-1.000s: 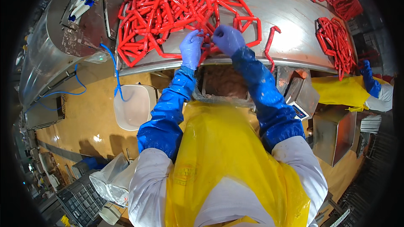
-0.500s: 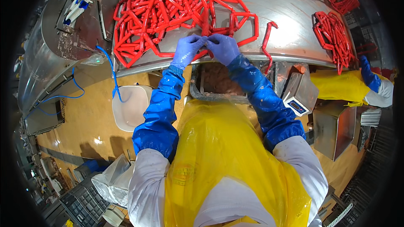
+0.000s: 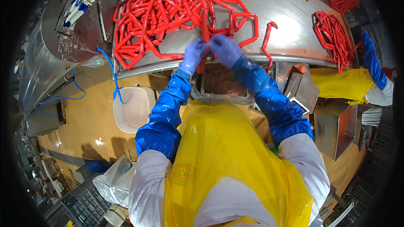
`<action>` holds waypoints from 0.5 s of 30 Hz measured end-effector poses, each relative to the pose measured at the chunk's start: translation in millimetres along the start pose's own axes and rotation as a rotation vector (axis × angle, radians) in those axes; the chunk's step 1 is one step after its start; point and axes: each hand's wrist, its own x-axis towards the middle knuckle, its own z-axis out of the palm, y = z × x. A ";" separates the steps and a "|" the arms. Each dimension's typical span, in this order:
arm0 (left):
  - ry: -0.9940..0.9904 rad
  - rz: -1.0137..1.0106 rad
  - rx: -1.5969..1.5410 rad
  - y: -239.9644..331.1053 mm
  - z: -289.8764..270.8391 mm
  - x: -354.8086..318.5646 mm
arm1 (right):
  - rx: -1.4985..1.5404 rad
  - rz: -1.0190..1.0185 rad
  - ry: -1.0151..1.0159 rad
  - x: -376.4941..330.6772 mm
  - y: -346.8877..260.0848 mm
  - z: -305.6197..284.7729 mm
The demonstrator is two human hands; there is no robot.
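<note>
A large tangled heap of red sausage links [image 3: 155, 21] lies on the metal table [image 3: 290, 25]. At the table's front edge both my hands, in purple gloves, close on one strand of these links. My left hand [image 3: 193, 56] pinches it from the left. My right hand [image 3: 226, 50], slightly blurred by motion, grips it right beside the left. From my hands the strand runs back into the heap, and a short red piece hangs below them. A single bent strip of red links [image 3: 267, 44] lies to the right, its end drooping over the edge.
Below my hands sits a tub of pale meat pieces [image 3: 223, 80]. A scale [image 3: 299, 92] stands to its right, a white bin [image 3: 131, 108] to the left. More link bundles [image 3: 332, 38] lie right, near a co-worker's blue sleeve [image 3: 372, 59]. A metal machine [image 3: 59, 59] flanks the table.
My hands have come slightly down toward me, and a short red piece now hangs beneath them. The co-worker's arm at the right has reached farther toward the table.
</note>
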 end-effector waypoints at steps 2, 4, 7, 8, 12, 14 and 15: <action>-0.112 0.050 0.301 13.1 49.2 -12.0 | -0.036 0.120 0.106 55.0 67.4 -32.0; -0.186 0.297 0.593 6.1 63.4 -14.7 | 0.368 0.333 -0.019 74.7 69.5 -32.4; 0.089 0.104 0.893 56.8 50.5 -20.0 | 0.581 0.328 -0.039 65.2 42.5 -32.6; 0.234 0.433 0.990 63.5 29.2 -17.6 | 0.417 0.274 -0.110 46.4 10.7 -25.7; -0.260 1.000 1.544 103.7 33.8 12.4 | 0.224 0.116 -0.162 24.4 24.0 -15.8; -0.482 0.644 1.752 98.8 32.8 23.8 | -0.094 -0.035 -0.053 23.9 39.3 -12.2; -0.597 0.453 1.843 96.5 31.5 29.8 | -0.254 -0.033 -0.036 24.2 41.8 -9.4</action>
